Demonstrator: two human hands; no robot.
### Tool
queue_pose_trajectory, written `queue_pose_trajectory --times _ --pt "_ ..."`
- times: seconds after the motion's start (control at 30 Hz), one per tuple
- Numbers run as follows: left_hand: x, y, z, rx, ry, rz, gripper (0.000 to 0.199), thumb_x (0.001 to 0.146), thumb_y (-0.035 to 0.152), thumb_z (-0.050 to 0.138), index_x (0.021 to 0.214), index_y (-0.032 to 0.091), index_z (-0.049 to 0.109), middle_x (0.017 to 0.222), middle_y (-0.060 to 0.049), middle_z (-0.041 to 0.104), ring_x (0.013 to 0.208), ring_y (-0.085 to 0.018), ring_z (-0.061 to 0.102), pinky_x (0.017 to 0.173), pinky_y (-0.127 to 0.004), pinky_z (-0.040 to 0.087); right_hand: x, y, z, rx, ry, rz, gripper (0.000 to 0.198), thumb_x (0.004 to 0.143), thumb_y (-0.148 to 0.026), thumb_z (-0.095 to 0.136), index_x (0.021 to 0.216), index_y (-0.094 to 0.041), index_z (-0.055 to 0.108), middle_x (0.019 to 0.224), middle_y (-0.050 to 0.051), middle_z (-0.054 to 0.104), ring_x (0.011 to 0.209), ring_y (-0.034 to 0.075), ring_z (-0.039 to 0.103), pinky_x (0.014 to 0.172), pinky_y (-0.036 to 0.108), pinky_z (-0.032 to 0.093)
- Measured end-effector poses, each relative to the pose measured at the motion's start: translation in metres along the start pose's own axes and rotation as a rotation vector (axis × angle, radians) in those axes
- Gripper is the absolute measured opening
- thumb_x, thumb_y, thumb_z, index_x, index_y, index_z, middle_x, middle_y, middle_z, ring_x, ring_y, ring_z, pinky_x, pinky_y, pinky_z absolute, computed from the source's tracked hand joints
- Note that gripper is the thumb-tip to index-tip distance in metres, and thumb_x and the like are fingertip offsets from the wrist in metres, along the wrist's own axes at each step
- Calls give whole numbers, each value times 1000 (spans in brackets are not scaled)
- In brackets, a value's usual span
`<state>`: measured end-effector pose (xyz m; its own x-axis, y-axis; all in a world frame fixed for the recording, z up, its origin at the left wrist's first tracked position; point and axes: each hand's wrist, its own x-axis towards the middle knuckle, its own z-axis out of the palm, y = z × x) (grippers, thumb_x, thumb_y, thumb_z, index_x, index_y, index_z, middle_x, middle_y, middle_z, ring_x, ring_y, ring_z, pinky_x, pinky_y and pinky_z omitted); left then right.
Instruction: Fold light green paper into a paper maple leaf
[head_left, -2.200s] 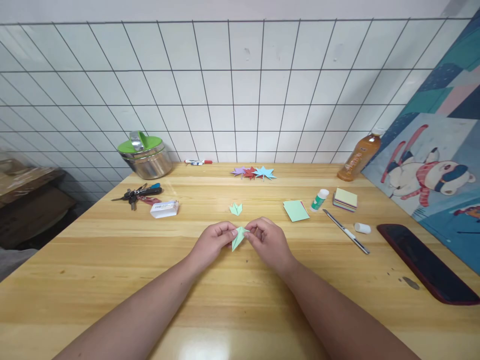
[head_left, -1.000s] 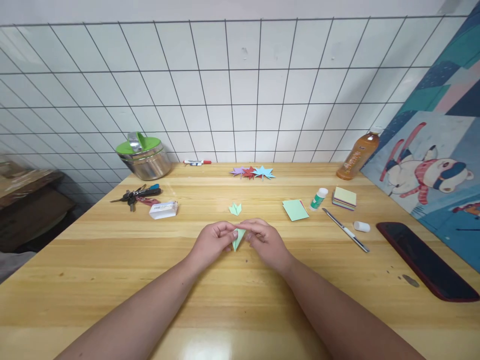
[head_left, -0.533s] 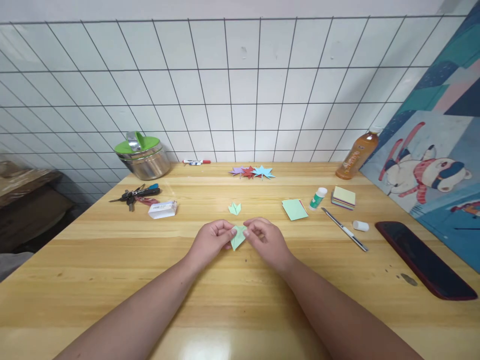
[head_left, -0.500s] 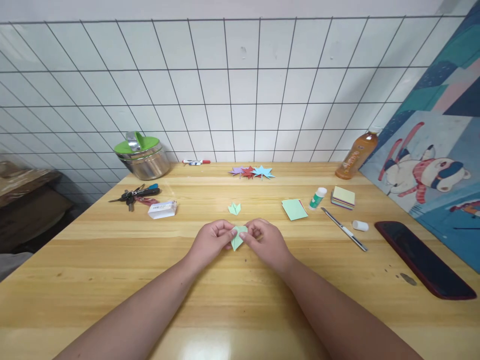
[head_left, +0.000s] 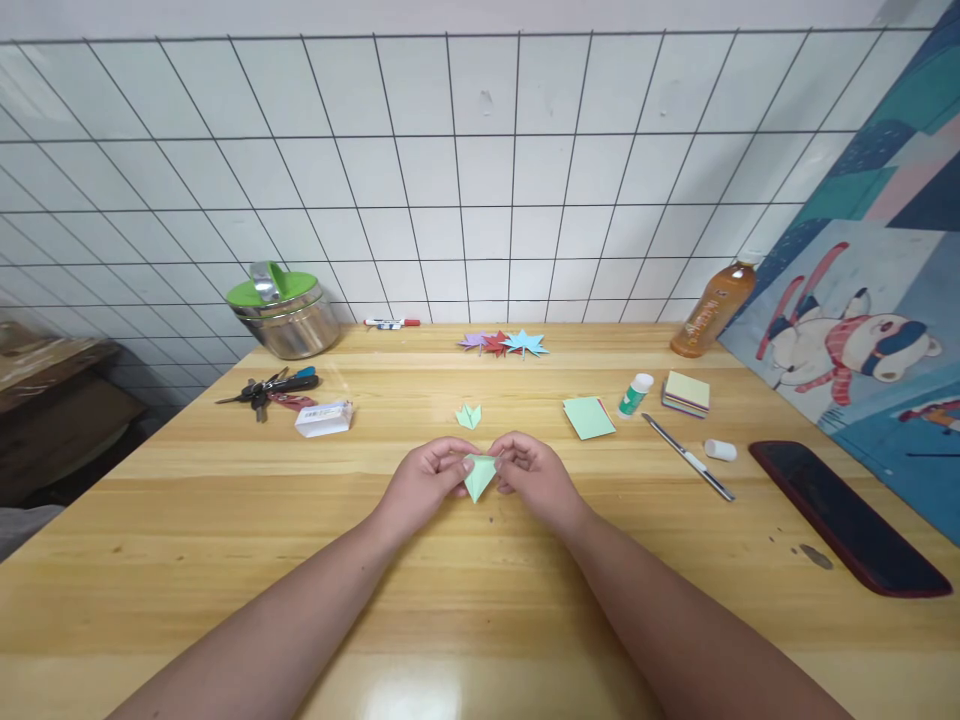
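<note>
A small folded piece of light green paper [head_left: 478, 480] is pinched between both hands, its point turned toward me. My left hand [head_left: 429, 480] grips its left corner between thumb and fingers. The right corner is held the same way by my right hand [head_left: 536, 483]. Just beyond my fingers, another folded green paper piece [head_left: 469, 416] with pointed tips lies on the table. Square green paper sheets [head_left: 589, 418] lie to the right of it. Farther back, purple, red and blue folded paper leaves [head_left: 525, 344] sit in a row near the wall.
Right side: a glue stick [head_left: 636, 396], a paper stack [head_left: 686, 393], a craft knife [head_left: 688, 457], a white cap [head_left: 721, 450], a phone-like dark object [head_left: 847, 518] and a drink bottle [head_left: 714, 308]. Left side: a green-lidded steel pot [head_left: 289, 315], keys [head_left: 270, 388], a white box [head_left: 324, 419] and a marker [head_left: 392, 323].
The held green paper has shifted slightly right and shows a wider face. My right thumb has moved outward to the paper's right corner. The other things stay where they were.
</note>
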<state>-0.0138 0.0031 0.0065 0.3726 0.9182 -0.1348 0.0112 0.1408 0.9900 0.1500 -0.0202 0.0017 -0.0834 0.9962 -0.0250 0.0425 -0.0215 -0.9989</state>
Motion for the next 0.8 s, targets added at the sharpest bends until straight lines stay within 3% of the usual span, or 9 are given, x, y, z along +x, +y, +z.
queue_pose_trajectory --times 0.07,0.13,0.2,0.27,0.33,0.43,0.8 --pt "0 1 0 -3 -16 3 33 66 35 69 89 14 58 64 -1 65 55 -10 56 54 -21 45 -1 0 -1 -2 -20 -17 12 72 -20 50 82 -18 57 65 -3 51 56 9 53 54 22 47" --pt "1 2 -2 -22 -4 -7 34 66 36 69 89 14 57 61 0 64 53 -10 56 53 -21 45 -3 0 -3 -63 -23 -95 27 73 -14 46 98 -20 56 74 -1 55 61 10 56 56 23 47" --pt "2 4 -5 -63 32 -23 33 64 35 70 86 15 57 60 1 63 52 -10 55 54 -22 45 -6 -1 -5 -195 -22 -227 47 72 -6 41 114 -26 49 87 0 59 66 10 59 63 25 48" --pt "2 4 -7 -105 54 -33 30 64 33 70 83 15 56 61 1 62 53 -10 55 55 -21 45 -8 -3 -8 -384 -36 -373 56 71 0 38 118 -28 47 99 1 60 75 12 60 72 27 46" --pt "2 3 -8 -132 37 -40 28 66 32 70 83 15 56 63 1 62 54 -9 55 55 -21 45 -9 -3 -9 -557 -41 -476 50 71 1 39 110 -26 55 101 1 61 84 14 58 75 28 44" --pt "2 1 -8 -137 -6 -55 26 69 31 68 85 15 55 65 0 63 57 -10 57 55 -20 45 -6 0 -10 -683 -5 -522 34 75 -3 44 95 -23 61 92 1 63 85 15 56 73 27 43" --pt "4 -4 -4 8 -25 -43 28 68 34 67 83 15 53 56 2 60 53 -10 56 55 -22 44 -4 -1 -9 -754 38 -574 12 80 -16 55 84 -23 63 86 0 65 82 14 56 75 27 41"
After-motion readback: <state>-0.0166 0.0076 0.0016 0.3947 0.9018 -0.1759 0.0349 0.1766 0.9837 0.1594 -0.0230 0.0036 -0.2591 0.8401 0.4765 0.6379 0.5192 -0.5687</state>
